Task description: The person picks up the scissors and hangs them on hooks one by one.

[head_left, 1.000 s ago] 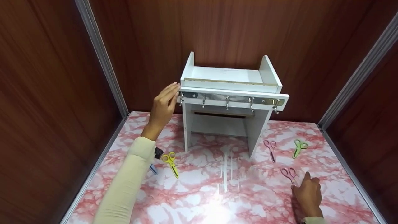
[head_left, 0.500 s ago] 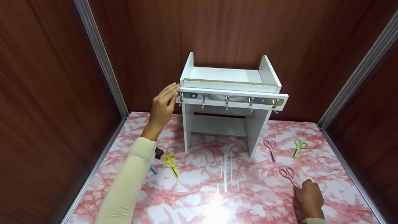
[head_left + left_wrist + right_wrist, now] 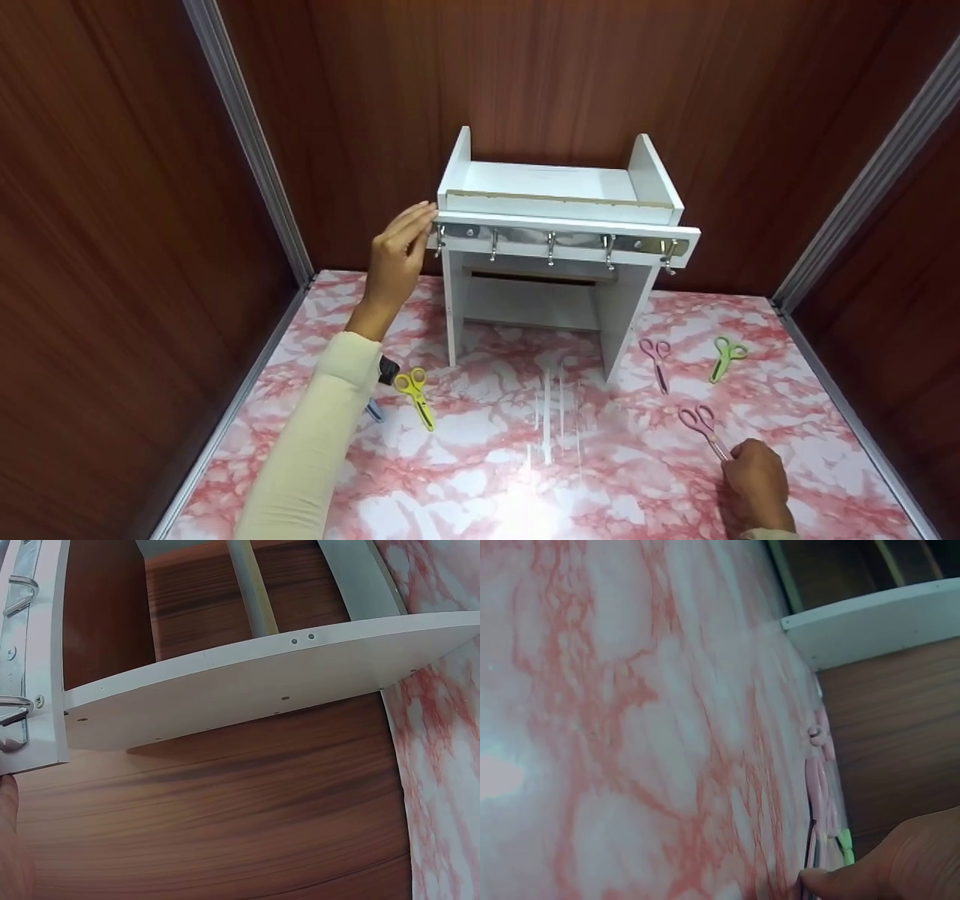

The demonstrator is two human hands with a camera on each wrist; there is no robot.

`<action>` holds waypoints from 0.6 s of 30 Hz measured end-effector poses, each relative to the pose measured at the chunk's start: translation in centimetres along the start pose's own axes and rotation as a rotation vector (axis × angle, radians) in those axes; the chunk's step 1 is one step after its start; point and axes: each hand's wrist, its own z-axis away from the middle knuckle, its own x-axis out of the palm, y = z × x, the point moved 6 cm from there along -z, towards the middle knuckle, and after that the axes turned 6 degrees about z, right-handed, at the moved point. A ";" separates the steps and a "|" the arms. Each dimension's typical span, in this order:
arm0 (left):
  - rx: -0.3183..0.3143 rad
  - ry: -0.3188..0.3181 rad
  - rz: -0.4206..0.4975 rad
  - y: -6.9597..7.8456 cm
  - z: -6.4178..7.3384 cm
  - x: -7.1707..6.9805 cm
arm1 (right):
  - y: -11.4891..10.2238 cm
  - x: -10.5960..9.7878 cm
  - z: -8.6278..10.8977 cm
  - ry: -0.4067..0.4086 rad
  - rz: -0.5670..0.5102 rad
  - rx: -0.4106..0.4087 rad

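In the head view my left hand [image 3: 399, 251] holds the left end of a white board with metal hooks [image 3: 551, 241]. This board runs across the front of a small white shelf unit [image 3: 630, 319], whose side panel [image 3: 225, 686] fills much of the left wrist view. My right hand [image 3: 757, 476] pinches pink scissors [image 3: 701, 424] by the blade end, low over the table. Their handle loops point away from me, and the blade tips are hidden by the fingers. The right wrist view shows the thumb [image 3: 825, 881] against the scissors' blades.
Another pair of pink scissors [image 3: 658, 366] and green scissors [image 3: 724, 360] lie right of the unit. Yellow scissors [image 3: 416, 400], a blue piece [image 3: 374, 409] and a black object [image 3: 388, 370] lie by the left sleeve. Brown wood-grain walls [image 3: 555, 75] enclose the marbled table [image 3: 480, 457].
My right hand has shifted slightly right and toward me; its raised index finger has curled down onto the scissors. The left hand stays at the board's end.
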 end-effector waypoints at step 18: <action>-0.016 0.022 0.000 -0.2 0.1 0.1 | 0.2 0.6 0.7 -0.010 -0.025 0.025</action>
